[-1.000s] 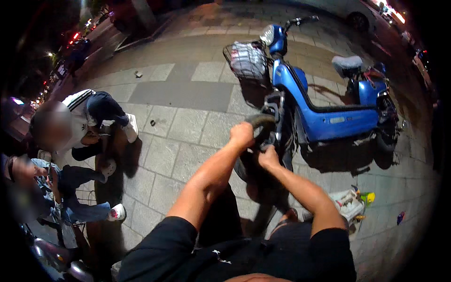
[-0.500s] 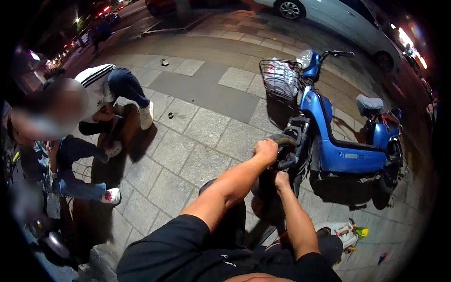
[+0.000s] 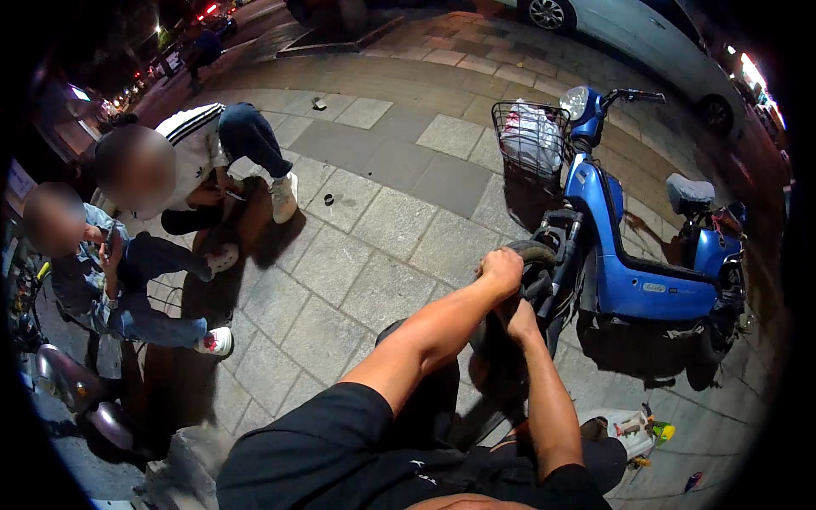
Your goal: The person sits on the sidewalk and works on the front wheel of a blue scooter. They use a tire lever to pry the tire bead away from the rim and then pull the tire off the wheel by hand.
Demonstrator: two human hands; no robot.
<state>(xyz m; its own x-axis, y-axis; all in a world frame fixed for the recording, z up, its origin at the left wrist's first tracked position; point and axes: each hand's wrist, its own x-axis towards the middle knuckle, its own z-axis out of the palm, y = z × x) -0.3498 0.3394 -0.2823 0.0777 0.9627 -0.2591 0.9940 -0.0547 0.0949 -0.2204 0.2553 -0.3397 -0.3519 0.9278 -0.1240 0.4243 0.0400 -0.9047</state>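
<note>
A blue electric scooter (image 3: pixel 646 289) stands ahead and to the right, its front end toward me. My left hand (image 3: pixel 501 270) is closed round the upper part of its black front tyre (image 3: pixel 537 252). Lower down and a little nearer, my right hand (image 3: pixel 518 321) is closed at the same tyre, its fingertips hidden on the far side. Beside the wheel runs the front fork (image 3: pixel 568 251). Dark shadow hides the wheel's lower part, so I cannot tell how the tyre sits on the rim.
A wire basket (image 3: pixel 532 140) with a white bag hangs at the scooter's front. Two people sit at the left, one in a white top (image 3: pixel 200 136). Tools lie on a pale bag (image 3: pixel 627 432) at the lower right. A white car (image 3: pixel 633 42) is parked beyond the paving.
The whole view has shifted, so the scooter and paving appear farther right. My right hand has moved up closer to my left hand along the tyre.
</note>
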